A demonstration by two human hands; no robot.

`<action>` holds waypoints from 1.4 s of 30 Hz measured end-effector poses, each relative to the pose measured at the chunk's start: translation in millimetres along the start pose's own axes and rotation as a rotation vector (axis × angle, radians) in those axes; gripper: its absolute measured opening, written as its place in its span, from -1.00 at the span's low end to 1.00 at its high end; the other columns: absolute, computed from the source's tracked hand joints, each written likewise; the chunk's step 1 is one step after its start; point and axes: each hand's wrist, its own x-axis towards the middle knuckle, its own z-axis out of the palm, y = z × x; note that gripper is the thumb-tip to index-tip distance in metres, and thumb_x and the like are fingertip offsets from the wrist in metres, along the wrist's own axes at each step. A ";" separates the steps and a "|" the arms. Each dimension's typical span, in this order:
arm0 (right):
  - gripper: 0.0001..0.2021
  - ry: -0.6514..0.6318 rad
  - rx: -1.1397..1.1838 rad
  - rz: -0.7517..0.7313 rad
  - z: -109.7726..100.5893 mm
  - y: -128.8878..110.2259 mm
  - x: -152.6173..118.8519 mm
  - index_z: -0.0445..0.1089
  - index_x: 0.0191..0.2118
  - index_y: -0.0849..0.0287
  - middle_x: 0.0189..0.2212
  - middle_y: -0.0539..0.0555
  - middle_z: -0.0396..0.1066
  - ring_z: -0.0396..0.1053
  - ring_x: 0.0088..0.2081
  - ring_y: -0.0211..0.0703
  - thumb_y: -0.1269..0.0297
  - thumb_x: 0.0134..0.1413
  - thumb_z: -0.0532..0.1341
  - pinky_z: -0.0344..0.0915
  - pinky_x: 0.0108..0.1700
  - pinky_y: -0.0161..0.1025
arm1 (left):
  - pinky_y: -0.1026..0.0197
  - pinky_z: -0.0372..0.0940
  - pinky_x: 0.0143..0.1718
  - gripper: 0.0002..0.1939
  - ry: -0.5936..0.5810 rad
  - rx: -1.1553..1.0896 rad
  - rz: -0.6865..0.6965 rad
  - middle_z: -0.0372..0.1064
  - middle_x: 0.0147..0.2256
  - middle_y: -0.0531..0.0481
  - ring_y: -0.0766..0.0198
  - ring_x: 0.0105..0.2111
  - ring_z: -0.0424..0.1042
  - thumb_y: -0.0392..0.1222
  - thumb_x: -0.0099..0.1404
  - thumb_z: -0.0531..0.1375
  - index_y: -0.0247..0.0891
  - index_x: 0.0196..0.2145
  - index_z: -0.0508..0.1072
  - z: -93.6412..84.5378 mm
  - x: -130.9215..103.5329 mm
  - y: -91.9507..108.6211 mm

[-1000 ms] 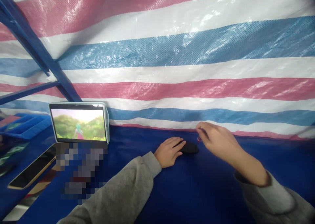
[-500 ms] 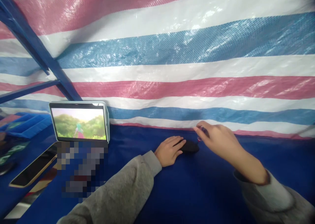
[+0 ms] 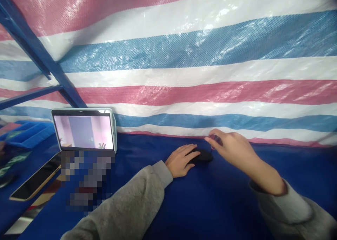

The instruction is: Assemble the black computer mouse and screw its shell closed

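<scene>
A black, rounded object that looks like a computer mouse (image 3: 204,155) lies on the blue tabletop. My left hand (image 3: 180,161) is over its left end, the fingers across the top and the thumb along the near side. Just beyond its right end, my right hand (image 3: 228,145) is raised with thumb and fingers pinched together. Between them shows part of a small translucent reddish-purple thing (image 3: 216,139). From it a thin dark part reaches down towards the mouse; whether the two touch, I cannot tell. My fingers hide most of this small thing.
A tablet (image 3: 83,131) playing a video stands at the left, with a phone (image 3: 37,178) lying before it. Blue trays (image 3: 31,134) sit farther left. Striped plastic sheeting (image 3: 184,92) hangs behind the table (image 3: 210,205), and a blue metal frame (image 3: 50,64) crosses it.
The picture on the tablet has changed from a green landscape to a pinkish room. My right hand has shifted very slightly left; my left hand stays on the mouse.
</scene>
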 end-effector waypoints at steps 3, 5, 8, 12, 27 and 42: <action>-0.73 -0.012 0.083 0.023 -6.8 -0.3 0.1 0.44 -0.21 0.08 -0.55 0.04 0.50 0.45 -0.49 -0.05 0.11 0.21 0.04 0.19 -0.45 -0.23 | -0.02 0.12 0.22 -0.49 0.022 0.001 -0.023 0.11 0.21 -0.14 0.09 0.22 0.12 -0.29 0.30 0.13 -0.17 0.19 0.17 -1.3 0.1 1.6; -0.73 -0.002 0.186 0.042 -15.6 1.5 -0.6 0.46 -0.25 0.06 -0.50 0.03 0.53 0.47 -0.45 -0.05 0.13 0.20 0.04 0.25 -0.38 -0.20 | 0.01 0.20 0.17 -0.49 0.032 0.009 -0.049 0.17 0.15 -0.13 0.09 0.15 0.22 -0.32 0.29 0.14 -0.15 0.18 0.20 -1.5 0.2 2.3; -0.74 0.012 0.382 0.000 -27.6 8.1 -3.5 0.50 -0.26 0.05 -0.31 0.05 0.55 0.49 -0.29 -0.05 0.10 0.17 0.09 0.33 -0.24 -0.18 | 0.06 0.27 0.09 -0.52 0.038 -0.022 -0.093 0.21 0.11 -0.09 0.11 0.06 0.31 -0.26 0.32 0.14 -0.12 0.18 0.21 -0.8 0.3 1.4; -0.75 -0.265 0.539 -0.206 -24.4 15.5 -12.4 0.52 -0.14 0.01 -0.22 0.04 0.54 0.48 -0.23 -0.12 0.14 0.16 0.15 0.36 -0.18 -0.24 | 0.09 0.26 0.09 -0.57 0.084 -0.157 -0.179 0.32 0.06 -0.03 0.15 0.02 0.36 -0.15 0.37 0.12 -0.10 0.17 0.19 -2.2 1.3 -1.9; -0.83 -0.548 0.336 -0.349 39.2 -18.3 -45.9 0.41 -0.38 0.07 -0.35 0.02 0.47 0.43 -0.34 -0.11 0.48 -0.15 0.25 0.23 -0.34 -0.25 | 0.08 0.21 0.04 -0.72 0.071 -0.141 -0.294 0.36 -0.09 -0.02 0.18 -0.06 0.33 -0.14 0.46 -0.02 -0.15 0.03 0.36 -0.4 6.8 -6.9; -0.66 -0.009 0.708 -0.011 101.0 -15.4 -45.5 0.32 0.01 0.12 -0.07 0.17 0.36 0.35 -0.03 -0.01 0.09 0.20 0.07 0.28 0.04 -0.02 | 0.00 0.23 0.03 -0.82 0.268 -0.068 -0.147 0.50 -0.19 -0.08 0.13 -0.05 0.41 -0.23 0.37 0.10 -0.23 -0.17 0.49 2.0 -2.4 -6.0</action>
